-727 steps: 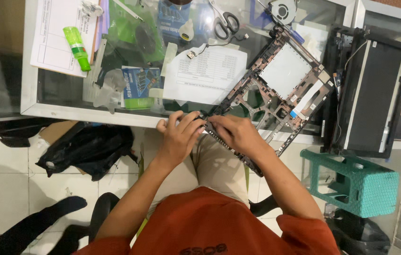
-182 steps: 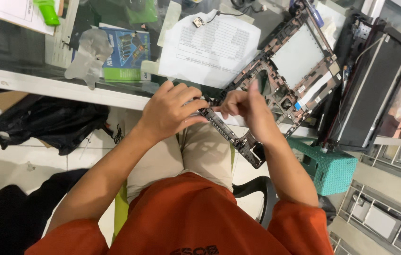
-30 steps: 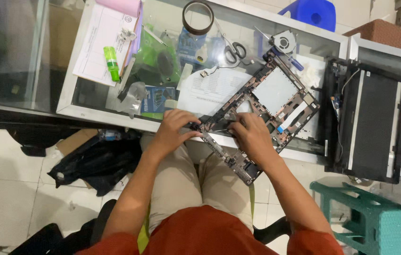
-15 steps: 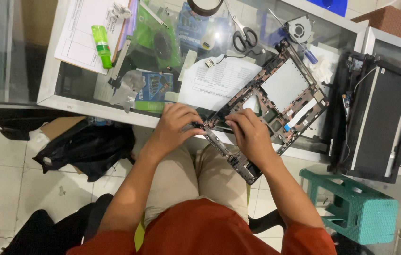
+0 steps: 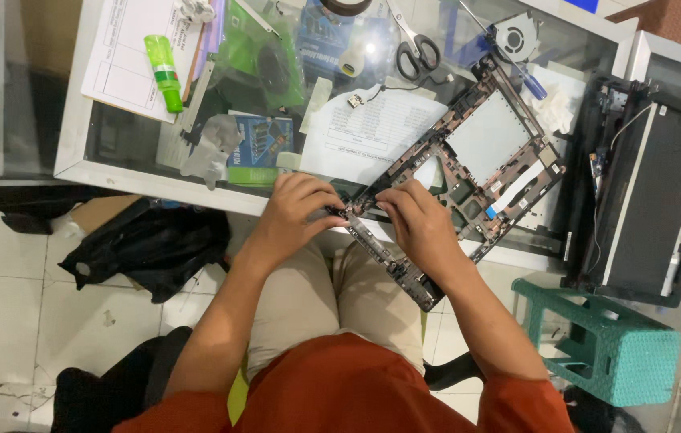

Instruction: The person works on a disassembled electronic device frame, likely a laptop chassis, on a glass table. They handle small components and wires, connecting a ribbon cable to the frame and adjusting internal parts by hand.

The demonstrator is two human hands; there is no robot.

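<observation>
**Working at the near edge of a laptop shell**

Seen from above, a stripped laptop shell (image 5: 468, 172) is laid slantwise on the glass-topped bench (image 5: 76, 164), with its near corner hanging over the bench edge above the person's lap. The left hand (image 5: 296, 215) is set on the shell's near rim, its grip pinched on the rim with the fingers curled over and the fingertips (image 5: 332, 210) pressed to the plastic. The right hand (image 5: 420, 224) is laid just beside it on the same rim, its grip likewise pressed together on the shell's edge, thumb and fingers bent towards the left hand. A small gap is left between the two hands, where the dark rim can be seen.

A pale square plate is framed in the middle of the shell, and a white ribbon cable (image 5: 517, 188) is draped across its right side. A printed sheet (image 5: 372, 132) is tucked partly beneath the shell's far left edge. Farther back on the bench, scissors (image 5: 416, 48), a small fan (image 5: 515, 34) and a green marker (image 5: 164, 72) lying on a form are spread well apart. To the right, a black laptop lid (image 5: 653, 192) is rested on a second surface. On the tiled floor, a black bag (image 5: 148, 248) is dropped to the left and a teal plastic stool (image 5: 605, 341) is stood to the right.
</observation>
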